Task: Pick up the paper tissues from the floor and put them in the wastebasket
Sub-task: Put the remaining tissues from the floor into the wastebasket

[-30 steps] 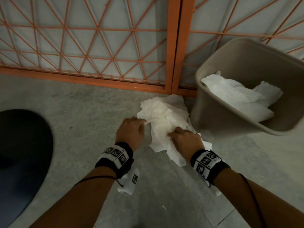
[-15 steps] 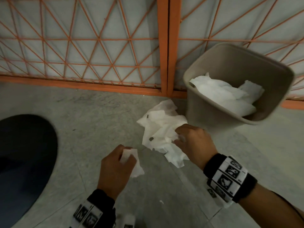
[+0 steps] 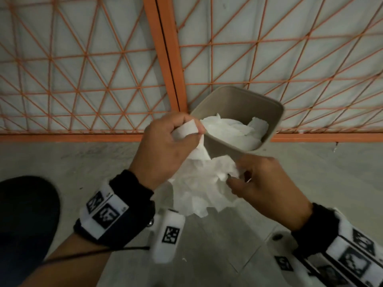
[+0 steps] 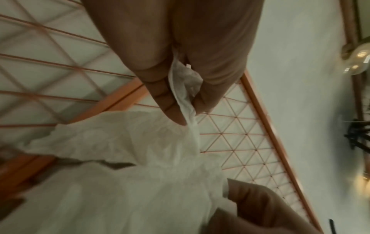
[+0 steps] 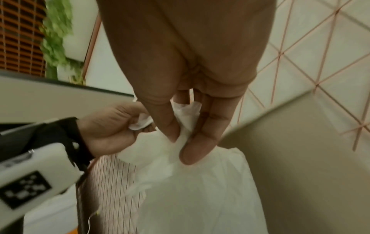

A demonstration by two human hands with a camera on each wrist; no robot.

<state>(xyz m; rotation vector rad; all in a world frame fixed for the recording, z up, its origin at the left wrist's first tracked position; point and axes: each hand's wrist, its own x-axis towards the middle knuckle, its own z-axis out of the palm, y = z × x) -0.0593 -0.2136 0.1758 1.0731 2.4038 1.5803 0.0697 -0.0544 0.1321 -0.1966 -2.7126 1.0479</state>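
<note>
Left hand [image 3: 165, 150]: fingers curled, thumb and forefinger pinching a small tissue [image 3: 185, 129]; a fold trails below the fingertips.
Large tissue [image 3: 199, 189]: crumpled sheet hanging loose between both hands, clear of the floor [image 3: 62, 162].
Handling: likely featherlight, soft and easily torn; it should bunch into the palm, and a pinch on a thick crease looks safest.
Right hand [image 3: 261, 183]: thumb and fingers pinching the sheet's upper edge.
Wastebasket [image 3: 275, 121]: just beyond the fingertips, already holding tissues.

The left hand [image 3: 165, 150] covers the wastebasket [image 3: 275, 112] near corner (both forearms run off the bottom edge).
</note>
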